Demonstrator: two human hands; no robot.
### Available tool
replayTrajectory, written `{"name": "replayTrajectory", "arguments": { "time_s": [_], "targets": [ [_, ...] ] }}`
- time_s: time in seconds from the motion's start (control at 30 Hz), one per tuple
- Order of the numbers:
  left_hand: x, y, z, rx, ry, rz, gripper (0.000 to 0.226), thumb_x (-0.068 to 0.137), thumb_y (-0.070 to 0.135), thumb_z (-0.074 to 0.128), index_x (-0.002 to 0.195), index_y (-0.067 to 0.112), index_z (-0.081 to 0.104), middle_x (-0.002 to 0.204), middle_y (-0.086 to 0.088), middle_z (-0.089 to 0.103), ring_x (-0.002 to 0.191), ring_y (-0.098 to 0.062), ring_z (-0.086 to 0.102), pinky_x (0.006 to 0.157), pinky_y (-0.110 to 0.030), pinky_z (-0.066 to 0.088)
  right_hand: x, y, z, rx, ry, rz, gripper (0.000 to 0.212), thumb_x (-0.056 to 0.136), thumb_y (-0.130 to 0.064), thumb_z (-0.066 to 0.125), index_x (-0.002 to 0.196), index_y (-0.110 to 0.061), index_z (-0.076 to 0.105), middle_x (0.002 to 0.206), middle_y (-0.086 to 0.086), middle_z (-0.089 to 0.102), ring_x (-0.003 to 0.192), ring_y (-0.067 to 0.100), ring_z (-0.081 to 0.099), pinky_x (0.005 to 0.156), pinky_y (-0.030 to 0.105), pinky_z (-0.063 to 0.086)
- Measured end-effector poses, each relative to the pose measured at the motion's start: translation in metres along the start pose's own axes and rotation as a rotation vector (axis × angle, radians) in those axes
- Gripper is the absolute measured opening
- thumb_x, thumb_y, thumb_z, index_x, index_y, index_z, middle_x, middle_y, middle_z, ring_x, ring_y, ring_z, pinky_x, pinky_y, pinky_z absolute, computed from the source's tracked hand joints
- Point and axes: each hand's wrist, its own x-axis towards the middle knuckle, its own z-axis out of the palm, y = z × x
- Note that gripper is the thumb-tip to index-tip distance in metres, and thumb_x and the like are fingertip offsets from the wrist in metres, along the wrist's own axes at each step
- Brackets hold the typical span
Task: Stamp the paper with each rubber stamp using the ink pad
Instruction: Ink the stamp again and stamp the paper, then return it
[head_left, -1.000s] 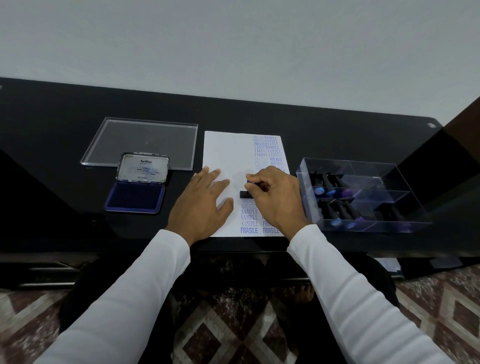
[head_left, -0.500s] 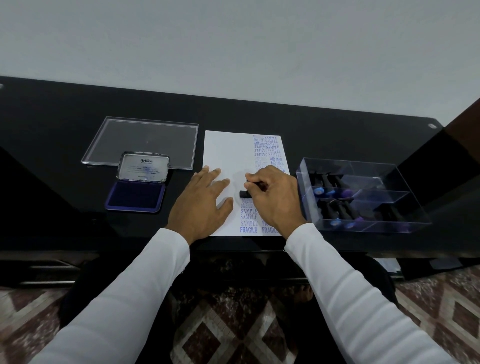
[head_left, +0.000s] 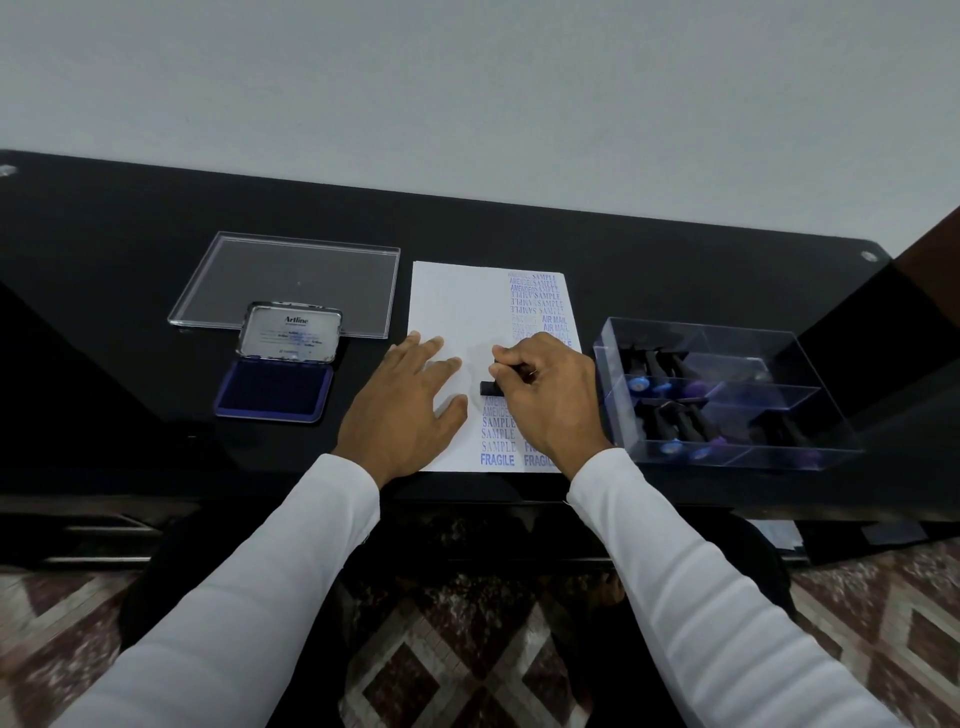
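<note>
Black rubber stamp (head_left: 492, 387) mid-frame: right hand (head_left: 550, 395) pinches it; press straight down while flat left hand (head_left: 410, 410) pins paper (head_left: 457, 301).

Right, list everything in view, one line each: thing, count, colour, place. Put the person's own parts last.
table: one, black, across the view
paper: one sheet, white with blue stamped words down its right part, centre of the table
ink pad: one, blue pad, lid open, left of the paper
clear lid: one, see-through, flat behind the ink pad
clear box: one, see-through with compartments, right of the paper
stamps in the box: several, black, count unclear
stamp: one, black, pressed on the paper
sleeves: two, white
left hand: flat on the paper
right hand: grips the stamp
</note>
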Motion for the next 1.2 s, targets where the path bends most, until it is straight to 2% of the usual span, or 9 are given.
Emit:
{"name": "replayTrajectory", "arguments": {
  "time_s": [0.2, 0.37, 0.5, 0.57, 0.67, 0.8, 0.87, 1.0, 1.2],
  "targets": [
    [0.001, -0.001, 0.002, -0.008, 0.001, -0.006, 0.053, 0.101, 0.051, 0.048, 0.150, 0.031, 0.046, 0.166, 0.007, 0.026, 0.155, -0.015, 0.010, 0.123, -0.037, 0.017, 0.000, 0.000, -0.001, 0.014, 0.004, -0.002, 0.008, 0.083, -0.009, 0.077, 0.091, -0.008, 0.078, 0.088, 0.001, 0.072, 0.077, 0.007, 0.065, 0.076, 0.008, 0.048],
    [0.001, -0.001, 0.002, -0.025, 0.003, -0.009, 0.053, 0.100, 0.051, 0.049, 0.149, 0.031, 0.047, 0.165, 0.006, 0.027, 0.156, -0.017, 0.011, 0.123, -0.041, 0.020, -0.001, 0.002, -0.002, 0.038, -0.019, 0.010, 0.011, 0.082, -0.011, 0.077, 0.093, -0.011, 0.078, 0.089, -0.002, 0.071, 0.073, 0.008, 0.063, 0.077, 0.023, 0.054],
    [0.000, -0.002, 0.001, -0.031, 0.018, 0.005, 0.052, 0.101, 0.049, 0.050, 0.149, 0.029, 0.049, 0.164, 0.005, 0.029, 0.155, -0.016, 0.012, 0.123, -0.037, 0.017, -0.002, 0.005, -0.003, 0.091, -0.035, 0.039, 0.016, 0.082, -0.013, 0.079, 0.098, -0.015, 0.078, 0.090, -0.006, 0.070, 0.074, 0.006, 0.062, 0.076, 0.023, 0.053],
    [0.000, -0.002, 0.002, -0.035, 0.018, 0.002, 0.052, 0.101, 0.049, 0.050, 0.149, 0.029, 0.048, 0.165, 0.006, 0.029, 0.155, -0.015, 0.011, 0.123, -0.037, 0.017, -0.004, 0.005, -0.004, 0.132, -0.041, 0.091, 0.017, 0.083, -0.015, 0.079, 0.100, -0.018, 0.078, 0.092, -0.010, 0.069, 0.077, 0.004, 0.063, 0.074, 0.028, 0.057],
    [0.000, -0.002, 0.002, -0.046, 0.017, 0.011, 0.052, 0.101, 0.049, 0.049, 0.149, 0.029, 0.048, 0.165, 0.006, 0.028, 0.155, -0.015, 0.011, 0.123, -0.037, 0.017, -0.006, 0.006, -0.009, 0.217, 0.037, 0.152, 0.017, 0.084, -0.015, 0.077, 0.100, -0.020, 0.077, 0.092, -0.015, 0.067, 0.077, 0.008, 0.065, 0.065, 0.040, 0.059],
    [0.000, -0.006, 0.003, -0.058, 0.025, 0.026, 0.052, 0.101, 0.047, 0.050, 0.149, 0.028, 0.049, 0.164, 0.005, 0.030, 0.155, -0.015, 0.011, 0.124, -0.037, 0.016, -0.008, 0.006, -0.014, 0.309, 0.194, 0.233, 0.014, 0.087, -0.017, 0.073, 0.100, -0.021, 0.075, 0.093, -0.010, 0.067, 0.078, 0.015, 0.067, 0.063, 0.043, 0.059],
    [0.000, -0.005, 0.004, -0.064, 0.026, 0.026, 0.052, 0.101, 0.047, 0.050, 0.149, 0.027, 0.049, 0.164, 0.005, 0.030, 0.155, -0.015, 0.011, 0.124, -0.037, 0.017, -0.011, 0.004, -0.015, 0.351, 0.254, 0.282, 0.014, 0.088, -0.016, 0.070, 0.101, -0.021, 0.074, 0.093, -0.005, 0.068, 0.078, 0.019, 0.068, 0.059, 0.039, 0.059],
    [0.001, -0.006, 0.004, -0.068, 0.021, 0.024, 0.052, 0.100, 0.048, 0.050, 0.149, 0.028, 0.049, 0.164, 0.005, 0.030, 0.155, -0.015, 0.011, 0.125, -0.039, 0.019, -0.018, -0.001, -0.013, 0.445, 0.345, 0.378, 0.021, 0.093, -0.009, 0.065, 0.108, -0.022, 0.072, 0.094, 0.002, 0.069, 0.078, 0.024, 0.069, 0.052, 0.022, 0.054],
    [-0.001, -0.003, 0.003, -0.060, 0.026, 0.017, 0.052, 0.101, 0.048, 0.049, 0.149, 0.028, 0.049, 0.165, 0.006, 0.029, 0.155, -0.015, 0.010, 0.124, -0.038, 0.018, -0.025, -0.001, -0.006, 0.446, 0.396, 0.455, 0.019, 0.092, -0.011, 0.064, 0.101, -0.025, 0.073, 0.091, -0.003, 0.070, 0.080, 0.025, 0.070, 0.052, 0.025, 0.056]
  ]
}}
